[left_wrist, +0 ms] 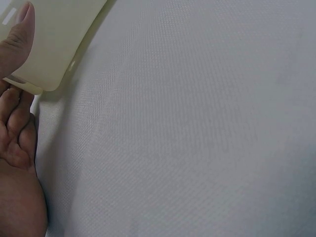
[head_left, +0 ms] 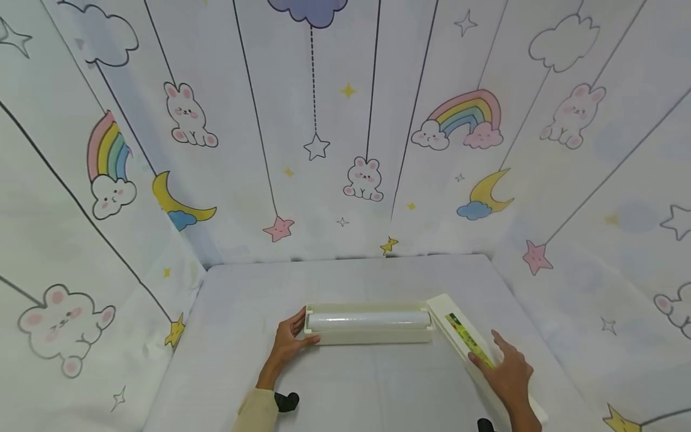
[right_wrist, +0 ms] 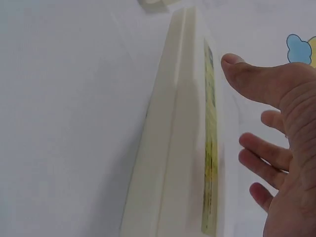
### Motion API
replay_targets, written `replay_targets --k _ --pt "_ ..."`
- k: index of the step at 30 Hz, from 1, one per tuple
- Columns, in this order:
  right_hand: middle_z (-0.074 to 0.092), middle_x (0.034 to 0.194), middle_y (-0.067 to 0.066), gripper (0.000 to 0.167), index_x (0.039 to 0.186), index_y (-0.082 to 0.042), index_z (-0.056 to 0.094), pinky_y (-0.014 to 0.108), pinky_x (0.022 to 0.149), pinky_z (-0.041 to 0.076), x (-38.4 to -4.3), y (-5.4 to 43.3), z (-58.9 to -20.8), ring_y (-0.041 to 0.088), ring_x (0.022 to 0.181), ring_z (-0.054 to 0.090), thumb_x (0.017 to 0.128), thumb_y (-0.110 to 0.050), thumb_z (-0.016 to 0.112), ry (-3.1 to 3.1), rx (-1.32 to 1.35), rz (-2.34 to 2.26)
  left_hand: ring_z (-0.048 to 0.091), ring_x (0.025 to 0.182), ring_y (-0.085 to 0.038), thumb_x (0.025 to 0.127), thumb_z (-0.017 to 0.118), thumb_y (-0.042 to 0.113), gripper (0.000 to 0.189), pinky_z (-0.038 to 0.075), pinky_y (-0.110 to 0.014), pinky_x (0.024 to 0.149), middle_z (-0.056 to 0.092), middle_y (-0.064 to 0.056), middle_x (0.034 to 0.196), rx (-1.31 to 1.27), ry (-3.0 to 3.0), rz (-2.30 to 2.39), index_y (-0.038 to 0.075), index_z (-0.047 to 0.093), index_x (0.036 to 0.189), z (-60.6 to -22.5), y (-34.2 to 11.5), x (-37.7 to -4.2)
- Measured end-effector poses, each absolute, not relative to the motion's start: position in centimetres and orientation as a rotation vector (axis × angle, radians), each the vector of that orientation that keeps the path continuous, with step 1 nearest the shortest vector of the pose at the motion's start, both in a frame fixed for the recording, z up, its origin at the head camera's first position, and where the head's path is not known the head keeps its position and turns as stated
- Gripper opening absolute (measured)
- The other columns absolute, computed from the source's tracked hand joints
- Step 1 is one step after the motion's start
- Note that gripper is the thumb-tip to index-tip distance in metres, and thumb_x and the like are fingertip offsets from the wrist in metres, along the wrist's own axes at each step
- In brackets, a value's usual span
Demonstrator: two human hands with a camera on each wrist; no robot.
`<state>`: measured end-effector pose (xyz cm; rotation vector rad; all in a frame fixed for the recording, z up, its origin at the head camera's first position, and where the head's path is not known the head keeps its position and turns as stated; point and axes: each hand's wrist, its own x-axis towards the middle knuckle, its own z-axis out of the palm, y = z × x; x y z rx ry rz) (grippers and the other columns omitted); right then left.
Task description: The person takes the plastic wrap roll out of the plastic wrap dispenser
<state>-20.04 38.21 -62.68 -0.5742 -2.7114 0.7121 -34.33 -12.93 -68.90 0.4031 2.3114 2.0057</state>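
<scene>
Left hand (head_left: 288, 342) grips the left end of the tray (head_left: 369, 333), centre-bottom of frame, roll (head_left: 369, 320) axis left-right. Lid (head_left: 464, 336) runs diagonally lower right; right hand (head_left: 507, 375) lies over it, fingers (right_wrist: 256, 81) loosely spread, not gripping.

lid (head_left: 475, 348) near end behind right hand (head_left: 507, 375); label print unreadable

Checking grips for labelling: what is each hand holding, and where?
Left hand grips the dispenser tray at its left end; right hand holds nothing, open over the lid.
</scene>
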Motion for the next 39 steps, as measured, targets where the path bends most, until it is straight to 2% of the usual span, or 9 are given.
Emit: replay_targets --k 4,7,10,18,21,24,28,31,39 --pt "0.064 0.146 0.035 0.088 0.157 0.004 0.052 0.072 0.104 0.038 -21.0 37.0 -62.1 0.057 0.136 0.057 0.086 -0.028 0.093 -2.611 -0.482 0.818 0.049 0.156 -0.042 0.085 0.095 0.008 0.096 0.037 -0.052 0.13 0.048 -0.02 0.168 0.393 2.311 2.002 -0.001 0.043 0.165 -68.9 -12.9 -34.2" --pt "0.069 0.142 0.031 0.083 0.157 0.001 0.054 0.07 0.108 0.043 -22.1 35.8 -61.6 0.053 0.134 0.061 0.087 -0.021 0.093 -2.547 -0.378 0.895 0.05 0.155 -0.042 0.085 0.095 0.007 0.095 0.038 -0.054 0.13 0.049 -0.019 0.168 0.392 2.328 2.003 -0.001 0.044 0.164 -68.9 -12.9 -34.2" --pt "0.073 0.138 0.028 0.078 0.156 -0.001 0.058 0.066 0.106 0.046 -23.3 34.9 -61.0 0.049 0.13 0.064 0.088 -0.017 0.093 -2.503 -0.256 0.92 0.05 0.155 -0.043 0.085 0.094 0.007 0.094 0.038 -0.054 0.13 0.048 -0.02 0.168 0.401 2.321 2.008 -0.002 0.044 0.164 -68.8 -12.8 -34.2" --pt "0.079 0.126 0.022 0.068 0.141 0.0 0.071 0.062 0.101 0.05 -26.4 33.4 -59.4 0.045 0.118 0.071 0.078 -0.007 0.097 -2.45 0.05 0.819 0.049 0.155 -0.044 0.086 0.094 0.007 0.092 0.039 -0.053 0.129 0.048 -0.021 0.167 0.402 2.319 2.016 -0.003 0.045 0.163 -68.5 -12.8 -34.0" --pt "0.081 0.123 0.02 0.066 0.136 0.0 0.074 0.063 0.1 0.053 -27.4 33.0 -58.8 0.044 0.116 0.073 0.075 -0.005 0.099 -2.49 0.157 0.786 0.052 0.153 -0.044 0.084 0.095 0.007 0.093 0.044 -0.047 0.128 0.051 -0.023 0.165 0.435 2.327 2.034 -0.003 0.046 0.163 -68.6 -12.9 -33.9" --pt "0.082 0.12 0.018 0.063 0.133 -0.001 0.076 0.064 0.097 0.058 -28.4 32.5 -58.2 0.043 0.116 0.074 0.075 -0.006 0.099 -2.563 0.261 0.755 0.057 0.149 -0.042 0.083 0.096 0.009 0.093 0.051 -0.037 0.123 0.053 -0.026 0.162 0.516 2.358 2.047 -0.005 0.048 0.161 -69.1 -13.0 -34.1" --pt "0.082 0.119 0.017 0.057 0.13 -0.001 0.078 0.066 0.099 0.06 -29.8 31.8 -57.8 0.043 0.116 0.075 0.077 -0.005 0.098 -2.668 0.367 0.74 0.06 0.148 -0.025 0.082 0.098 0.016 0.096 0.049 -0.018 0.118 0.054 -0.024 0.162 0.549 2.333 2.072 -0.003 0.048 0.161 -69.9 -13.2 -34.8" --pt "0.082 0.119 0.015 0.052 0.128 0.0 0.079 0.066 0.103 0.059 -30.8 31.3 -57.7 0.042 0.117 0.074 0.079 -0.003 0.096 -2.742 0.424 0.74 0.059 0.147 -0.017 0.08 0.099 0.023 0.099 0.045 -0.012 0.116 0.054 -0.021 0.162 0.523 2.294 2.098 0.0 0.049 0.162 -70.4 -13.4 -35.2" --pt "0.079 0.121 0.014 0.048 0.127 0.001 0.078 0.065 0.108 0.055 -31.9 29.8 -57.6 0.042 0.12 0.07 0.082 -0.001 0.092 -2.987 0.413 0.863 0.061 0.147 -0.021 0.082 0.098 0.022 0.097 0.049 -0.016 0.116 0.056 -0.026 0.159 0.574 2.349 2.059 -0.003 0.048 0.162 -70.7 -13.4 -34.9"
